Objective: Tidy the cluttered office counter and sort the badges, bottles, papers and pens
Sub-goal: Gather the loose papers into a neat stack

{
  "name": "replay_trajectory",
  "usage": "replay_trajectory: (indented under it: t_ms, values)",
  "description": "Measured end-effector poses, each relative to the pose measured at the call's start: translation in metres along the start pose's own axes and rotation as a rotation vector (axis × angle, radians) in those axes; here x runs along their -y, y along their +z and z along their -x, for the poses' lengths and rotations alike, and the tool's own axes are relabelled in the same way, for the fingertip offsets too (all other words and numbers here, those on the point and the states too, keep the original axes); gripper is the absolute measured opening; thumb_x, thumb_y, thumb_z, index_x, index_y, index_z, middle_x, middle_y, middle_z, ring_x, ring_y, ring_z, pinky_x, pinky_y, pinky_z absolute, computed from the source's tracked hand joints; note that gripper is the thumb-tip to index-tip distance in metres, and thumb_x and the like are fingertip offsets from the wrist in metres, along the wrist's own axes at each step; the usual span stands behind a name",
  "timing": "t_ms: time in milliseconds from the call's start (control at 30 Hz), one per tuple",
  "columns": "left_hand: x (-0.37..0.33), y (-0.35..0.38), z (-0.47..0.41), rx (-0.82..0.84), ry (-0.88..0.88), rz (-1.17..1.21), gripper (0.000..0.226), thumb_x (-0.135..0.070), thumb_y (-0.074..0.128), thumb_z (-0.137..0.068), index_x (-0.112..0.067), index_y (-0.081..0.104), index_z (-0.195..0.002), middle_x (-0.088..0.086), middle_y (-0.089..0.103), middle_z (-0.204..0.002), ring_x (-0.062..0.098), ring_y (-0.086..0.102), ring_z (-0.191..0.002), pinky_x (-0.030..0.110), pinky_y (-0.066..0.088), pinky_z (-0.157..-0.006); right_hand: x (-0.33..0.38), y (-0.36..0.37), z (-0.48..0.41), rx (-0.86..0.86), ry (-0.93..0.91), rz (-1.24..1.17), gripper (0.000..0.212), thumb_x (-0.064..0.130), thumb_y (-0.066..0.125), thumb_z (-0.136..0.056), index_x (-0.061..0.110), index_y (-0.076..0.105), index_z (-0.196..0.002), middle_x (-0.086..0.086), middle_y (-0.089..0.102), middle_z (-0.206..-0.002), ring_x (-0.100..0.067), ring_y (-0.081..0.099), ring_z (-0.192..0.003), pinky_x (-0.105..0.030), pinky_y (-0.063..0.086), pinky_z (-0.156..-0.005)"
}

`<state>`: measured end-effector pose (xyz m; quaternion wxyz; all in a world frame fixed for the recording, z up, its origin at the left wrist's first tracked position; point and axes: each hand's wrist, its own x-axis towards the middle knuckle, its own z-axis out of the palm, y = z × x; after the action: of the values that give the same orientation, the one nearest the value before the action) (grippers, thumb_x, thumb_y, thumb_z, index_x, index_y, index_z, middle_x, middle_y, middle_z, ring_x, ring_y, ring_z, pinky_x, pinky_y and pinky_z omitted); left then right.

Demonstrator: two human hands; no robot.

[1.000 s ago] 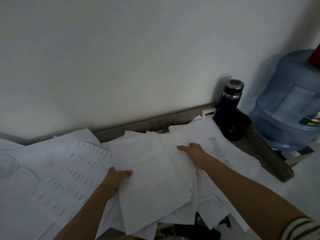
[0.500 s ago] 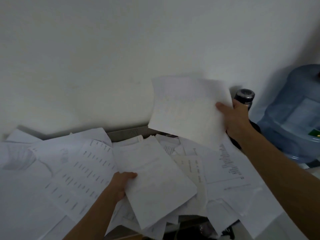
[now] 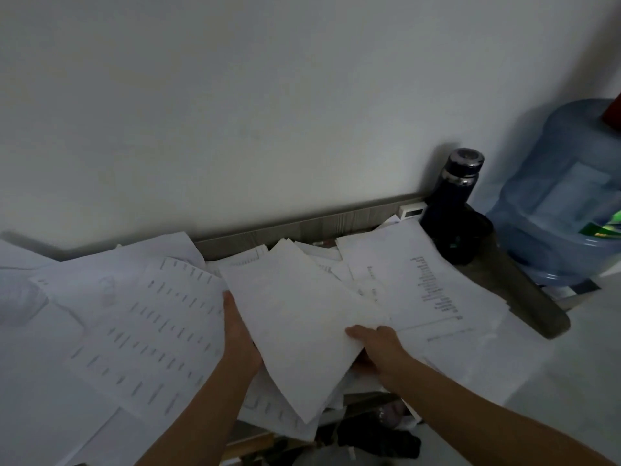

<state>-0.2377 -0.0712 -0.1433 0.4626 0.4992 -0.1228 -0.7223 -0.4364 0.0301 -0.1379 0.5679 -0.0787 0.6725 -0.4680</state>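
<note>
Loose white papers cover the wooden counter (image 3: 302,230). Both hands hold a small stack of white sheets (image 3: 295,324) at the centre, above the pile. My left hand (image 3: 238,331) grips the stack's left edge, its fingers hidden under the paper. My right hand (image 3: 376,344) pinches the stack's lower right edge, thumb on top. A printed sheet with rows of marks (image 3: 141,327) lies to the left, and another printed sheet (image 3: 416,284) lies to the right. A dark insulated bottle (image 3: 453,210) stands at the counter's back right corner.
A large blue water jug (image 3: 561,203) stands on the floor right of the counter. A small white box (image 3: 411,211) sits against the wall beside the bottle. Dark items (image 3: 379,438) lie below the counter's front edge. A white wall rises behind.
My right hand, which held a sheet up by the bottle, has come down and laid it on the stack in my left hand. Both hands now hold that stack.
</note>
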Motion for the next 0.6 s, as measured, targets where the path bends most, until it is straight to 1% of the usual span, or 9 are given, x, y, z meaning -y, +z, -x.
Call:
replay_trajectory:
  t_ms: [100, 167, 200, 267, 300, 400, 500, 533, 600]
  values:
    - [0.003, 0.007, 0.005, 0.000, -0.004, -0.007, 0.067, -0.063, 0.060, -0.078, -0.021, 0.055, -0.129, 0.006, 0.064, -0.120, 0.027, 0.061, -0.103, 0.042, 0.050, -0.089, 0.007, -0.014, 0.012, 0.137, 0.105, 0.263, 0.034, 0.012, 0.075, -0.081, -0.004, 0.063, -0.108, -0.022, 0.071, -0.095, -0.032, 0.070, -0.076, -0.033, 0.056, -0.056]
    - [0.008, 0.010, 0.003, -0.071, 0.025, -0.187, 0.049, -0.033, 0.073, -0.082, -0.010, 0.057, -0.122, 0.014, 0.064, -0.116, 0.031, 0.063, -0.095, 0.043, 0.051, -0.085, 0.019, -0.025, 0.019, 0.228, 0.094, 0.469, 0.033, 0.023, 0.076, -0.082, -0.001, 0.066, -0.102, -0.017, 0.074, -0.085, -0.026, 0.071, -0.067, -0.028, 0.054, -0.051]
    - [0.011, 0.009, 0.000, -0.115, 0.061, -0.252, 0.042, -0.014, 0.071, -0.084, -0.005, 0.056, -0.122, 0.018, 0.063, -0.116, 0.031, 0.062, -0.090, 0.043, 0.051, -0.082, 0.027, -0.031, 0.018, 0.223, 0.057, 0.535, 0.034, 0.029, 0.077, -0.081, 0.000, 0.068, -0.099, -0.014, 0.075, -0.082, -0.024, 0.071, -0.065, -0.027, 0.055, -0.051]
    - [0.009, 0.012, -0.002, -0.108, 0.069, -0.295, 0.040, 0.004, 0.065, -0.084, 0.002, 0.055, -0.123, 0.020, 0.062, -0.114, 0.032, 0.062, -0.087, 0.044, 0.051, -0.081, 0.050, -0.053, 0.006, 0.074, -0.116, 0.620, 0.034, 0.036, 0.076, -0.081, 0.005, 0.070, -0.094, -0.009, 0.075, -0.081, -0.022, 0.071, -0.071, -0.030, 0.058, -0.059]
    - [0.004, 0.013, -0.003, -0.078, 0.063, -0.319, 0.040, 0.006, 0.064, -0.084, 0.004, 0.055, -0.122, 0.021, 0.063, -0.114, 0.034, 0.062, -0.088, 0.044, 0.052, -0.080, 0.064, -0.067, -0.007, -0.056, -0.226, 0.679, 0.034, 0.039, 0.074, -0.082, 0.008, 0.071, -0.094, -0.006, 0.074, -0.084, -0.023, 0.071, -0.079, -0.034, 0.059, -0.069]
    - [-0.002, 0.013, -0.006, -0.018, 0.017, -0.397, 0.031, 0.008, 0.063, -0.083, 0.006, 0.059, -0.114, 0.020, 0.065, -0.103, 0.036, 0.063, -0.085, 0.043, 0.053, -0.073, 0.102, -0.117, -0.041, -0.389, -0.354, 0.804, 0.041, 0.040, 0.068, -0.087, 0.011, 0.065, -0.116, -0.010, 0.067, -0.115, -0.028, 0.063, -0.104, -0.043, 0.049, -0.095]
    - [0.007, 0.007, -0.009, -0.066, -0.004, -0.480, 0.033, 0.007, 0.066, -0.081, 0.013, 0.058, -0.113, 0.027, 0.063, -0.106, 0.037, 0.063, -0.083, 0.044, 0.054, -0.071, 0.116, -0.144, -0.064, -0.372, -0.189, 0.744, 0.064, 0.034, 0.067, -0.088, 0.004, 0.044, -0.140, -0.016, 0.048, -0.139, -0.033, 0.049, -0.123, -0.045, 0.042, -0.103]
    - [0.010, 0.006, -0.009, -0.083, -0.002, -0.495, 0.034, 0.007, 0.067, -0.080, 0.013, 0.058, -0.112, 0.029, 0.062, -0.109, 0.038, 0.063, -0.083, 0.044, 0.054, -0.071, 0.117, -0.144, -0.067, -0.354, -0.158, 0.706, 0.069, 0.034, 0.068, -0.087, 0.004, 0.039, -0.143, -0.016, 0.046, -0.141, -0.034, 0.048, -0.124, -0.044, 0.043, -0.101]
    - [0.012, 0.007, -0.009, -0.093, 0.014, -0.520, 0.034, 0.007, 0.069, -0.079, 0.011, 0.059, -0.111, 0.029, 0.062, -0.110, 0.036, 0.063, -0.082, 0.041, 0.054, -0.068, 0.122, -0.135, -0.070, -0.321, -0.112, 0.582, 0.074, 0.034, 0.073, -0.084, 0.004, 0.037, -0.143, -0.017, 0.049, -0.135, -0.033, 0.055, -0.113, -0.040, 0.050, -0.084]
